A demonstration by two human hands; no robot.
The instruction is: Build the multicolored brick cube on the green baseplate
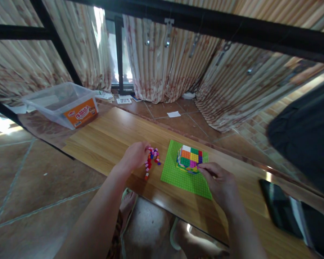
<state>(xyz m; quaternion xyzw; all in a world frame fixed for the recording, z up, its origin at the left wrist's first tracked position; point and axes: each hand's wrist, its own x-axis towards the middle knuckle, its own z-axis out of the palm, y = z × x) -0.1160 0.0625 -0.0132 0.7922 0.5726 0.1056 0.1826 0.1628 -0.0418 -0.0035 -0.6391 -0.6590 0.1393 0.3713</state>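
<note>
A green baseplate point(183, 176) lies on the wooden table point(113, 136). On it stands a multicoloured brick block point(190, 158) with white, orange, yellow, green and pink bricks. My right hand point(218, 180) rests at the block's near right corner, fingers pinched against a pink brick there. My left hand point(135, 155) sits left of the plate, fingers curled over a small heap of loose red, pink and blue bricks point(152, 160). Whether it holds one is hidden.
A clear plastic box point(63, 104) with an orange label stands at the table's far left. A dark phone point(280, 207) lies at the right. Striped curtains hang behind. My bare feet show under the near table edge, on the tiled floor.
</note>
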